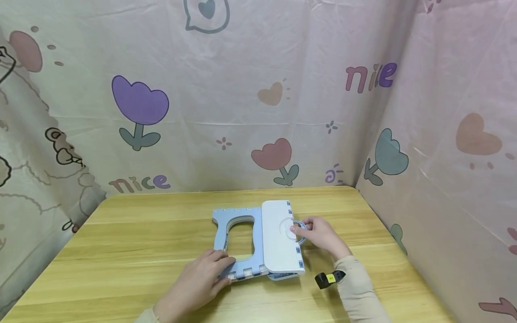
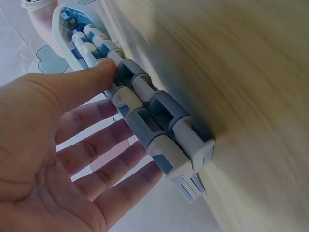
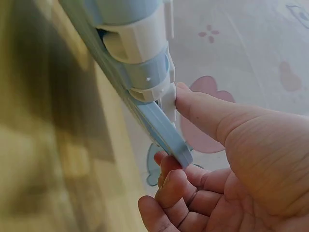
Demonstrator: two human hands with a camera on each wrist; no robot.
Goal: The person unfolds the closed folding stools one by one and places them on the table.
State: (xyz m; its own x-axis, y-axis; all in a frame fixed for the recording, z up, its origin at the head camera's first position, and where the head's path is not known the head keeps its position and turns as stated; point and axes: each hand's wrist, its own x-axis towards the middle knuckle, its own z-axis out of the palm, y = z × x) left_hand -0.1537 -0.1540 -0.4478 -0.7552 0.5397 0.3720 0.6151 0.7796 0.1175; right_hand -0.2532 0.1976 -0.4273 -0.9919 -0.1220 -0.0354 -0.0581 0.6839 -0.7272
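A folding step stool (image 1: 278,255) lies folded on its side on the table, with a white top panel and a light blue leg frame with a large opening. My left hand (image 1: 203,276) holds the near left corner of the frame. In the left wrist view its thumb rests on the row of blue and white hinge joints (image 2: 140,106), fingers along the other face. At the panel's right edge, my right hand (image 1: 323,235) holds the blue loop handle (image 1: 303,231). In the right wrist view the thumb presses a white part beside that handle (image 3: 169,137), while curled fingers touch its end.
The wood-grain table (image 1: 121,251) reaches back to a printed curtain (image 1: 218,89) with flowers and hearts, which also hangs along both sides. A small black device with a yellow label (image 1: 331,278) is worn at the right wrist.
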